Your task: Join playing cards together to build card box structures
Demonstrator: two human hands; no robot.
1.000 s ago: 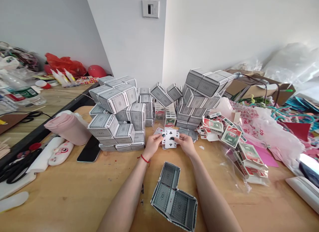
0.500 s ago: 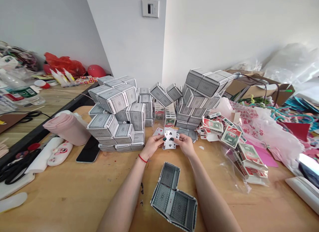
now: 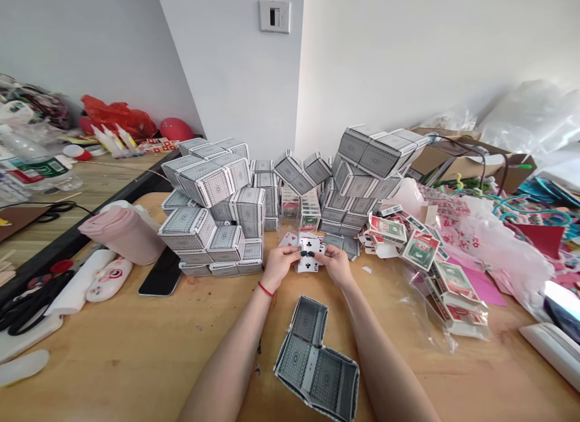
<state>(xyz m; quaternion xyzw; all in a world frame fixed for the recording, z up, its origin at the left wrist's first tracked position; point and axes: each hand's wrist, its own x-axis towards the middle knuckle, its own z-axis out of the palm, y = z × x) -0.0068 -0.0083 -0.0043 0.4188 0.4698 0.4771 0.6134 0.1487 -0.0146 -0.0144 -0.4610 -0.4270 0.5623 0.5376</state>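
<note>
My left hand and my right hand meet over the wooden table, both pinching a playing card with black clubs between thumbs and fingertips. The card is creased across its middle, its upper half tilted up. A red string circles my left wrist. More face-up cards lie just behind my hands. Close to me sits an L-shaped structure of folded grey-backed cards.
Stacks of grey card cubes rise behind my hands on the left, more card cubes on the right. Red and green card packs spill from plastic at the right. A pink cup, phone and scissors lie left.
The clubs card, flat a second ago, is now bent across its middle between my fingers. My hands have stayed in the same place.
</note>
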